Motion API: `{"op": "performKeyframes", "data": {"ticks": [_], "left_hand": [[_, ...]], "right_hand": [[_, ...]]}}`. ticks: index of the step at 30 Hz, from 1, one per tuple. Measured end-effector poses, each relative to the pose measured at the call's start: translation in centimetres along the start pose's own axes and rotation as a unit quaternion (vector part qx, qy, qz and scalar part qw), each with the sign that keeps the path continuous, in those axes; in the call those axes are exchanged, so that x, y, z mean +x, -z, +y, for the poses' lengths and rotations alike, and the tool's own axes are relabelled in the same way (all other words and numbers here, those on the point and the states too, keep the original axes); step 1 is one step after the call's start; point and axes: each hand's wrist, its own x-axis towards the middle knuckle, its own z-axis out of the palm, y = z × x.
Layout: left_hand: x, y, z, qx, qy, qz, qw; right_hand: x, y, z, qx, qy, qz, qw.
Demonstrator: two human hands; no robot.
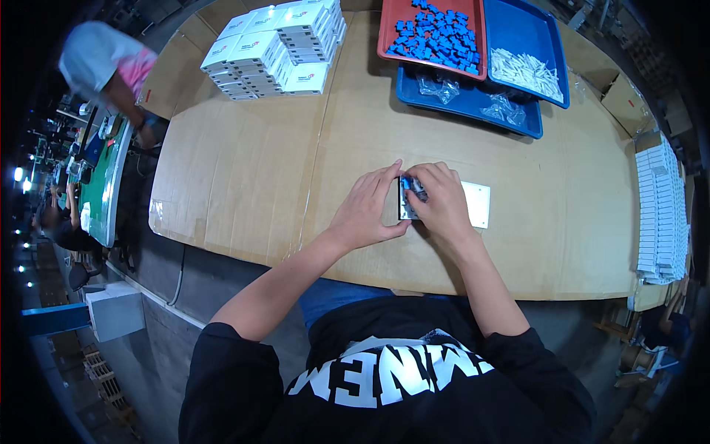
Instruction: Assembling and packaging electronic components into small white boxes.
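Observation:
On the cardboard-covered table in front of me sits a small open box [405,210] with a dark edge, pale inside. My left hand [365,206] grips its left side, forefinger at the far edge and thumb at the near one. Over the box, my right hand [442,201] has its fingers bent and pressed together at the inside. A bit of blue [406,183] shows by its fingertips; what they pinch is hidden. A flat white panel [479,205], perhaps the box's lid, extends out from under the right hand.
Stacked white boxes [255,49] stand far left. Far right, a red tray [381,46] of blue plastic pieces and a blue tray [560,52] of white sticks rest over another blue tray [466,118]. White boxes [660,211] line the right edge. A person [111,66] is beyond the left edge.

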Motion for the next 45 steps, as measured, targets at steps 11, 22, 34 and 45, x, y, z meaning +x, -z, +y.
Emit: {"op": "performKeyframes", "data": {"ticks": [11,22,34,45], "left_hand": [[0.1,0.1,-0.6,0.011,0.008,-0.008,1.0],[-0.6,-0.1,-0.2,0.035,-0.008,0.024,0.999],[-0.1,-0.9,2.0,0.131,0.063,0.028,0.989],[-1.0,-3.0,6.2,-0.304,0.097,0.183,0.93]], "right_hand": [[0.1,0.0,-0.1,-0.044,-0.009,-0.047,0.998],[-0.8,2.6,0.8,-0.022,-0.012,-0.071,0.997],[-9.2,9.6,1.7,-0.05,-0.123,-0.1,0.986],[-9.8,7.4,4.1,0.168,-0.291,0.017,0.942]]}}
